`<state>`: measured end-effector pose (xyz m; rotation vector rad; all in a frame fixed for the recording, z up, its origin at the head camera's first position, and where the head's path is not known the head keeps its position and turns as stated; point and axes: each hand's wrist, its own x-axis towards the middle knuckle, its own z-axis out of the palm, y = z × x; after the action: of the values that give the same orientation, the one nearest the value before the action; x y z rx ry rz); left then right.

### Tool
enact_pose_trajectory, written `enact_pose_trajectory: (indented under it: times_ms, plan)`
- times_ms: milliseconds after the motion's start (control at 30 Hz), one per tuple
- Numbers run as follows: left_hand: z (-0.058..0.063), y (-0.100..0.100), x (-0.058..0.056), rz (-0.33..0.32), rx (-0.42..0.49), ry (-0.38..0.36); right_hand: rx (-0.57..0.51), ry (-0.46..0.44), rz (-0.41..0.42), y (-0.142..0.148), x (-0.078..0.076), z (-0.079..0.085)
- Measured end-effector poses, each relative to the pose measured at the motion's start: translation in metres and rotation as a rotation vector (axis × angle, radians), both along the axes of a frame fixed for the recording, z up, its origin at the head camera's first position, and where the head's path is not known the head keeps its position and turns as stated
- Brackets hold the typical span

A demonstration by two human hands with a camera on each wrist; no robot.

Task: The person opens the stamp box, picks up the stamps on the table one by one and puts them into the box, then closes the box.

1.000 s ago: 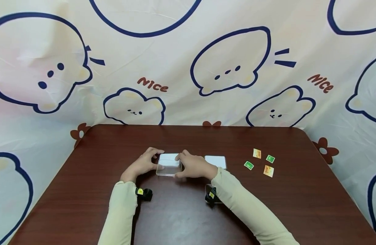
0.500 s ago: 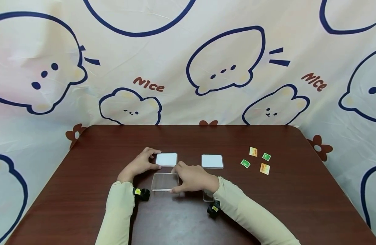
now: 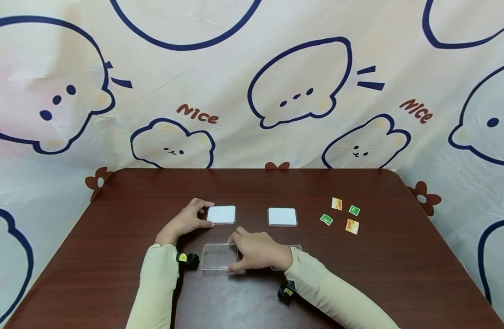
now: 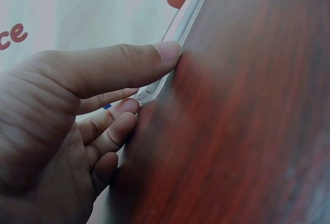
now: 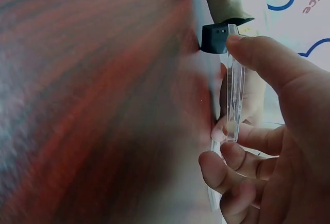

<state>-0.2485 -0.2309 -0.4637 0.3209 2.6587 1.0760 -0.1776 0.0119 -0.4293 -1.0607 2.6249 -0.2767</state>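
Observation:
My left hand grips the left end of a shallow clear plastic case holding a white card stack. In the left wrist view the thumb presses one long side and fingers curl at the corner. My right hand pinches the right end of a clear plastic lid between thumb and fingers. The right wrist view shows this lid edge-on, raised off the table. Its underside faces are see-through, with nothing inside.
A second case with white cards lies right of the first. Another clear lid is mostly hidden under the right wrist. Farther right lie two green cards and two orange picture cards. A patterned cloth hangs behind the table.
The right hand has lifted the clear lid off the left case and drawn it back toward the person, uncovering the white cards. The left hand keeps its grip on the case.

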Motion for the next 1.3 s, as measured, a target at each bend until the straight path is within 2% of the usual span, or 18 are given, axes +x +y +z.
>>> enact_pose_trajectory:
  times_ms: [400, 900, 1300]
  plan:
    - [0.000, 0.000, 0.000, -0.003, 0.000, 0.010, 0.025, 0.039, -0.001, -0.006, 0.008, -0.009]
    - [0.001, 0.001, 0.000, -0.003, -0.002, 0.010, 0.020, 0.050, -0.029, -0.009, 0.007, -0.018]
    - [0.001, 0.001, 0.001, -0.003, -0.006, 0.008, 0.010, 0.023, -0.052, -0.010, 0.009, -0.018]
